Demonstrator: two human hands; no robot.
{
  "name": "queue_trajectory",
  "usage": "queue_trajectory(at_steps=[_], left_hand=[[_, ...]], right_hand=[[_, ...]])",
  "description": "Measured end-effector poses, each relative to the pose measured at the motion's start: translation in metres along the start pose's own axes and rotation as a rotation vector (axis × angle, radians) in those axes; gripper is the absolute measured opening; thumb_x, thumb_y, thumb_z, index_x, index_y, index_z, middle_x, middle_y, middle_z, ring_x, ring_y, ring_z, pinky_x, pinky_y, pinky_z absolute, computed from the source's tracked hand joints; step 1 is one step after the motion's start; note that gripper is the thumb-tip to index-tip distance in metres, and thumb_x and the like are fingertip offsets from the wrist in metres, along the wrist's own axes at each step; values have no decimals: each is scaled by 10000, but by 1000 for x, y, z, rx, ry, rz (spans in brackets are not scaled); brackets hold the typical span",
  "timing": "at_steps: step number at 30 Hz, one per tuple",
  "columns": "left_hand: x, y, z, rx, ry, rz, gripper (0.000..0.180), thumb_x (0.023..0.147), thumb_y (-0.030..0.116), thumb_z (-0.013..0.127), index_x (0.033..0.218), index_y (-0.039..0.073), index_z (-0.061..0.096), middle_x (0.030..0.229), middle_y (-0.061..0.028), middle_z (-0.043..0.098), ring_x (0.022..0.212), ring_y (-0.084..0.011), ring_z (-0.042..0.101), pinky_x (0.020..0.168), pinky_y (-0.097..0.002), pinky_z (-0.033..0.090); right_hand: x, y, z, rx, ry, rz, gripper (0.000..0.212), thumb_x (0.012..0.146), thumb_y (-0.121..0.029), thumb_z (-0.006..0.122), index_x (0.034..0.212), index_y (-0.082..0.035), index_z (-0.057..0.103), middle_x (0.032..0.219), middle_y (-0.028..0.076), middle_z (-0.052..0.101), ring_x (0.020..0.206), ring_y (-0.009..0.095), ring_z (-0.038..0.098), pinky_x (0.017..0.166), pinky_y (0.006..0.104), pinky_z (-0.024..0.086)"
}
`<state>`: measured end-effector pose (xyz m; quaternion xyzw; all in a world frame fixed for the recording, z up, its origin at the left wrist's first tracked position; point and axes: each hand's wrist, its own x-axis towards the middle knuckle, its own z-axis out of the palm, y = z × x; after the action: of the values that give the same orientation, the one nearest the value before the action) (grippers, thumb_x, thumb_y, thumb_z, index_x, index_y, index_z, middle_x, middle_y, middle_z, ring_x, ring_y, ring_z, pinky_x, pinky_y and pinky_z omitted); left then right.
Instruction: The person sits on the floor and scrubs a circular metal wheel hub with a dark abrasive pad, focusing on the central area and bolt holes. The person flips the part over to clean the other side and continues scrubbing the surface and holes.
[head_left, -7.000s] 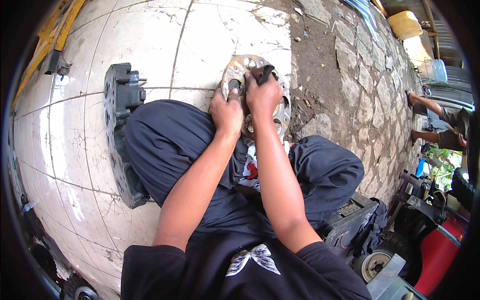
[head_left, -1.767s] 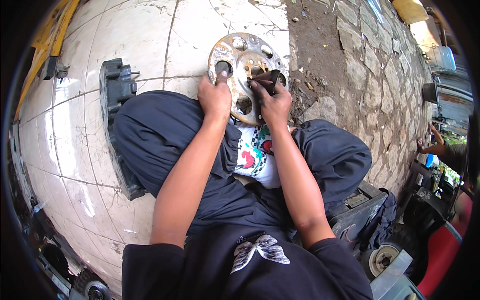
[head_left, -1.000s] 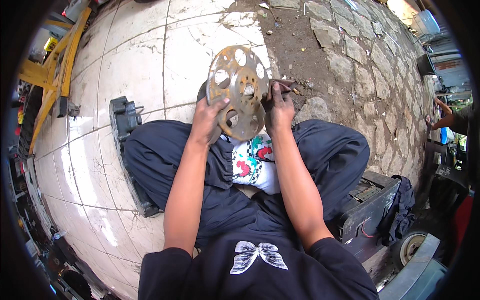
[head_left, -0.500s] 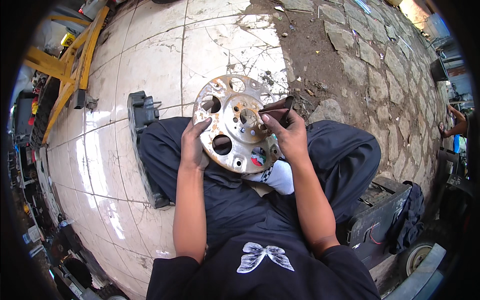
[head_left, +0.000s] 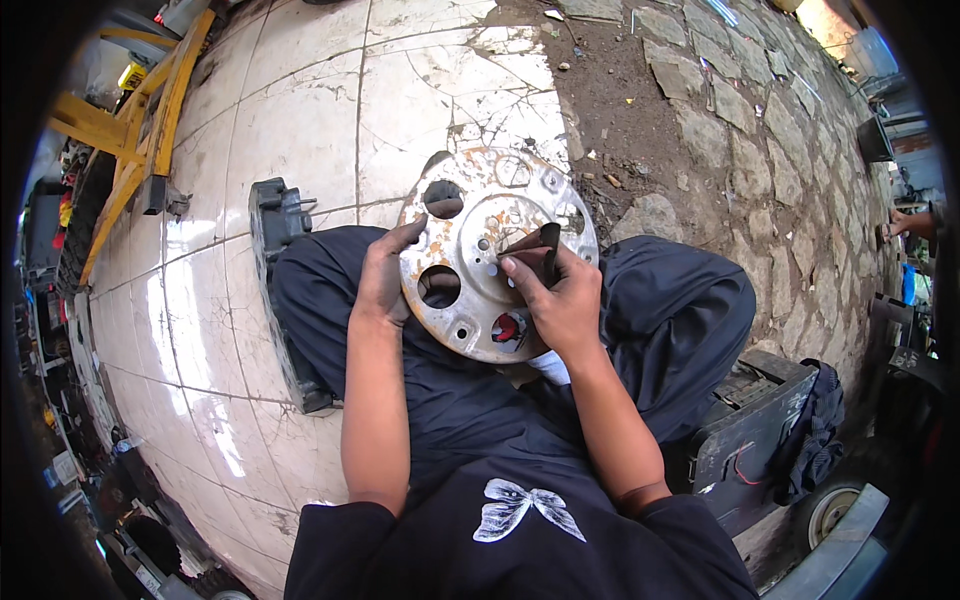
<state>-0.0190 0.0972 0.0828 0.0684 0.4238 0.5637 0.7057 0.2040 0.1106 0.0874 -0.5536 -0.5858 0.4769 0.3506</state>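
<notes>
Above my crossed legs I hold a round metal plate (head_left: 436,240), a flexplate-like disc with large round holes, small bolt holes and a raised hub. Orange rust patches mark its face. My left hand (head_left: 381,275) grips the plate's left edge, the thumb on its face and the fingers behind, hidden. Over the right part of the hub, my right hand (head_left: 565,303) pinches a curled dark sheet (head_left: 549,238) that looks like sandpaper. The sheet's lower edge is at the hub face; the fingertips under it are partly hidden.
A dark metal casting (head_left: 272,225) stands on the tiles by my left knee. On the right are a black box (head_left: 752,425) and a dark cloth (head_left: 812,440). A yellow frame (head_left: 160,110) is at far left; stone paving (head_left: 755,165) lies right. Another person's hand (head_left: 905,224) shows at the far right.
The plate has shifted slightly right and turned a little in my left hand. My right hand has moved left and down with the dark sheet, further in over the hub.
</notes>
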Motion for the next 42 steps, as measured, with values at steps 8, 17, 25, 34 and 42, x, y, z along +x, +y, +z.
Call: queue_trajectory(at_steps=[8, 17, 25, 34, 42], left_hand=[[13, -5, -5, 179, 28, 81, 489, 970, 69, 706, 1425, -48, 568, 1315, -191, 689, 1153, -259, 709, 982, -377, 588], [26, -4, -6, 133, 41, 71, 499, 1038, 297, 689, 1384, -50, 597, 1293, -162, 709, 1161, -248, 688, 1031, -393, 546], [23, -17, -7, 764, 226, 501, 418, 1011, 241, 741, 1281, -71, 673, 1130, -146, 762, 1038, -159, 674, 949, -305, 509], [27, -15, -8, 791, 251, 496, 377, 998, 230, 748, 1258, -40, 706, 1108, -143, 774, 997, -178, 690, 922, -325, 522], [27, -16, -10, 764, 257, 471, 397, 982, 241, 755, 1268, -31, 707, 1109, -154, 776, 1006, -197, 700, 932, -339, 522]], right_hand=[[-2, 23, 4, -51, 100, -99, 233, 840, -168, 859, 953, 17, 772, 830, 167, 757, 738, 270, 745, 707, 359, 551], [-11, 13, 10, -161, 104, -152, 171, 875, -102, 836, 983, 15, 773, 850, 120, 787, 768, 184, 760, 732, 325, 574], [3, 6, 26, -272, 109, -337, 192, 813, -38, 836, 979, 21, 758, 886, 171, 743, 768, 335, 742, 696, 384, 566], [11, 12, 16, -312, 27, -390, 182, 796, -19, 822, 973, -5, 782, 894, 143, 747, 777, 310, 746, 690, 369, 565], [21, 8, 20, -381, -19, -443, 235, 765, 19, 809, 997, -8, 785, 916, 130, 735, 800, 319, 735, 717, 390, 567]])
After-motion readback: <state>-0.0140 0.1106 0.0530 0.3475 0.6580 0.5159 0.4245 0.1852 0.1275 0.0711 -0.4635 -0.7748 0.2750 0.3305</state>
